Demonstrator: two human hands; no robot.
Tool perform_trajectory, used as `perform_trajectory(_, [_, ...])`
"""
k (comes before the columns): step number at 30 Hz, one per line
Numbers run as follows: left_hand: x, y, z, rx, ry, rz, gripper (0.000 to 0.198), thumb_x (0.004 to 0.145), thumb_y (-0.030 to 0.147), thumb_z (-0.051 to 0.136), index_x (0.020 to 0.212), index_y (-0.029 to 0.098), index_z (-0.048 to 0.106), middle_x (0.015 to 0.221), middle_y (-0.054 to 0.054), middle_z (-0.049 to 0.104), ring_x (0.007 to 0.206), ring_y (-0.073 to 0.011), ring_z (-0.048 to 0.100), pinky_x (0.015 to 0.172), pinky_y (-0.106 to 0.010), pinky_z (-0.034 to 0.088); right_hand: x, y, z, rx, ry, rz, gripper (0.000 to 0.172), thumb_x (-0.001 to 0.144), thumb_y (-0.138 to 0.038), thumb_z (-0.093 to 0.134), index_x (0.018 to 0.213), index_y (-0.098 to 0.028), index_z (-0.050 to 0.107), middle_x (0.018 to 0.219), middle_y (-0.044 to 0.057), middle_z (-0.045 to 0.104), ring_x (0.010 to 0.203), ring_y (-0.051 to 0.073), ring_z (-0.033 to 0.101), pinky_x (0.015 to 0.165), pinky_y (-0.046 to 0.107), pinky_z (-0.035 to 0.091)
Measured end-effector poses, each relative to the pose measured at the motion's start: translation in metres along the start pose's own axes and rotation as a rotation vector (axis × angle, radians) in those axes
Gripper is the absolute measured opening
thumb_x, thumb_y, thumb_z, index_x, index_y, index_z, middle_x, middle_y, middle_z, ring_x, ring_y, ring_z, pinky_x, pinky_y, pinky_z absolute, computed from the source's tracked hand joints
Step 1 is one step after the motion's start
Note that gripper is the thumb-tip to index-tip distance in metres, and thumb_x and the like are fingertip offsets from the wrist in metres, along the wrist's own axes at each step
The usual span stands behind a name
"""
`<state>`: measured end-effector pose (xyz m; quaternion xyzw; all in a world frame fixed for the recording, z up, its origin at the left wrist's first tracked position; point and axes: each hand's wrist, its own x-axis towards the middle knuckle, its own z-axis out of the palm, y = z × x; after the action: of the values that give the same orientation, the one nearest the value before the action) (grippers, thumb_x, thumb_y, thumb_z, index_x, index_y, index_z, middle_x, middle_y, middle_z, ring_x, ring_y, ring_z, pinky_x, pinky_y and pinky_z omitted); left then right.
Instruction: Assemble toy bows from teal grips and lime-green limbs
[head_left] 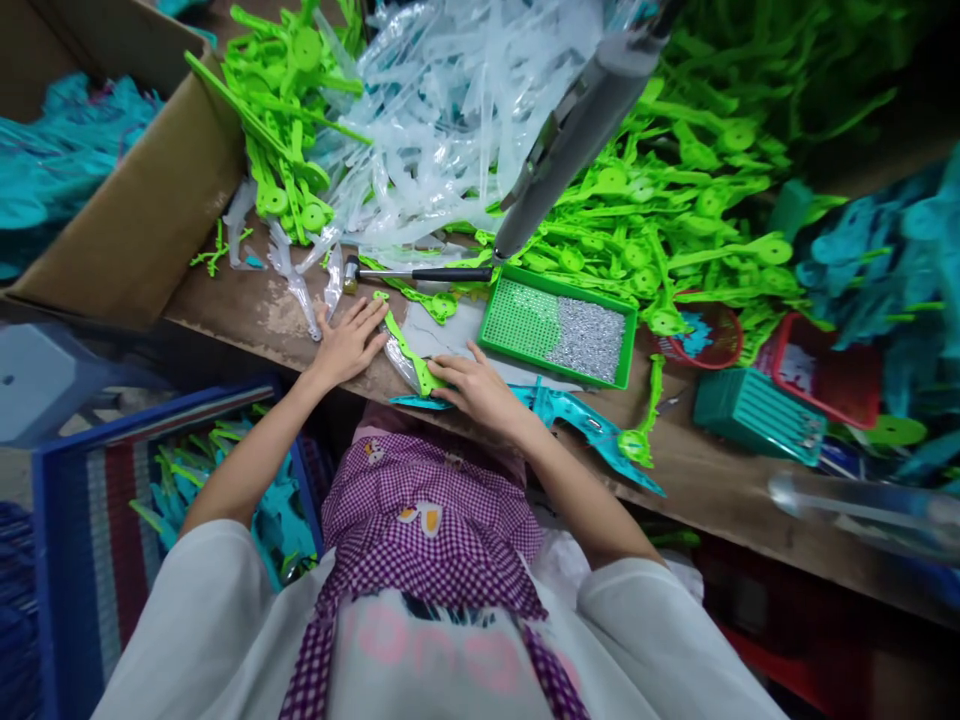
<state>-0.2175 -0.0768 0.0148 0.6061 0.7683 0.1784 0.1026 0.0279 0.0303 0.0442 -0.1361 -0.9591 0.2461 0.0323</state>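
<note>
A bright green plastic part [407, 350] lies slantwise on the bench over a clear plastic piece [400, 362], in front of my waist. My left hand [348, 346] rests palm down at its upper left, fingers stretched out, fingertips and thumb against its edge. At the lower end, my right hand [480, 388] has its fingers bent onto the green part; its palm side is hidden. A turquoise plastic part [577, 415] lies along the bench edge, partly under my right hand and forearm. Beyond my hands lies a hammer [427, 273] with a black handle.
A green tray [510, 355] of small silvery pieces stands right of my hands. A grey hanging tool [577, 140] points down above it. Green parts [622, 230] and clear parts [442, 110] are heaped behind. A cardboard box [150, 210] stands left, red [832, 370] and teal baskets [757, 412] right.
</note>
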Motion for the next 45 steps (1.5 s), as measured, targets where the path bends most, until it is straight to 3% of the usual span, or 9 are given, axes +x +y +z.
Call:
perform_trajectory(7, [-0.001,-0.002,0.001,-0.019,0.027,0.014,0.049,0.099,0.045,0.037,0.146,0.032,0.044,0.154,-0.003,0.041,0.144,-0.0256,0.034,0.119,-0.056,-0.008,-0.004,-0.004,0.008,0.032,0.032,-0.093,0.035,0.098,-0.025,0.048,0.13,-0.024,0.061,0.141,0.008,0.056,0.136,0.023,0.049,0.119,0.059,0.026])
perform_trajectory(13, [0.0,0.013,-0.002,-0.036,0.05,-0.05,0.047,0.099,0.046,0.037,0.142,0.031,0.049,0.151,-0.003,0.046,0.144,-0.0276,0.034,0.119,-0.058,-0.007,-0.015,-0.007,0.021,0.007,0.072,-0.063,0.039,0.099,-0.019,0.04,0.133,-0.025,0.058,0.139,0.007,0.057,0.133,0.025,0.051,0.12,0.068,0.004])
perform_trajectory(19, [-0.003,0.041,0.012,-0.072,0.083,-0.14,0.057,0.092,0.058,0.048,0.141,0.029,0.048,0.152,-0.007,0.044,0.144,-0.0304,0.034,0.119,-0.06,-0.005,-0.028,0.009,0.013,0.074,0.057,-0.11,0.039,0.098,-0.021,0.043,0.134,-0.026,0.057,0.139,0.006,0.057,0.132,0.023,0.053,0.121,0.065,0.012])
perform_trajectory(24, [-0.002,0.04,0.017,-0.125,0.096,-0.159,0.06,0.089,0.059,0.053,0.141,0.029,0.048,0.153,-0.007,0.043,0.144,-0.0314,0.034,0.119,-0.059,-0.008,-0.038,0.014,0.012,0.071,0.141,-0.146,0.036,0.096,-0.022,0.045,0.127,-0.02,0.063,0.132,0.008,0.063,0.129,0.021,0.056,0.12,0.054,0.031])
perform_trajectory(28, [-0.002,0.043,0.014,-0.11,0.084,-0.181,0.06,0.087,0.058,0.055,0.14,0.03,0.048,0.153,-0.006,0.043,0.146,-0.0316,0.03,0.119,-0.058,-0.008,-0.045,0.01,0.021,-0.017,0.198,-0.163,0.035,0.095,-0.021,0.049,0.126,-0.019,0.064,0.13,0.008,0.064,0.126,0.023,0.058,0.121,0.058,0.025])
perform_trajectory(32, [-0.014,0.069,0.014,-0.128,0.123,-0.128,0.05,0.087,0.052,0.061,0.132,0.031,0.057,0.151,-0.007,0.046,0.145,-0.0316,0.031,0.118,-0.06,-0.006,-0.048,0.006,0.027,-0.062,0.245,-0.16,0.037,0.094,-0.019,0.049,0.129,-0.02,0.062,0.133,0.009,0.062,0.128,0.023,0.057,0.122,0.061,0.018])
perform_trajectory(38, [-0.028,0.095,0.02,-0.246,-0.04,0.013,0.022,0.093,0.042,0.057,0.104,0.03,0.072,0.12,-0.004,0.071,0.139,-0.0299,0.041,0.115,-0.064,-0.008,-0.051,0.017,0.019,0.019,0.2,-0.153,0.035,0.096,-0.021,0.046,0.126,-0.017,0.064,0.131,0.009,0.064,0.128,0.02,0.057,0.121,0.053,0.029])
perform_trajectory(42, [-0.022,0.092,0.018,-0.254,-0.091,-0.024,0.02,0.091,0.042,0.061,0.101,0.029,0.072,0.118,-0.004,0.071,0.139,-0.0313,0.039,0.113,-0.067,-0.006,-0.061,-0.01,-0.008,0.08,0.207,-0.107,0.03,0.096,-0.021,0.047,0.116,-0.019,0.069,0.119,0.006,0.072,0.122,0.02,0.062,0.121,0.055,0.025])
perform_trajectory(45, [-0.017,0.091,0.015,-0.24,-0.143,-0.032,0.02,0.091,0.042,0.062,0.101,0.028,0.072,0.119,-0.004,0.07,0.138,-0.0321,0.039,0.113,-0.067,-0.004,-0.07,-0.062,-0.041,0.245,0.185,-0.456,0.026,0.096,-0.027,0.048,0.109,-0.024,0.071,0.115,0.0,0.074,0.118,0.011,0.064,0.121,0.038,0.03])
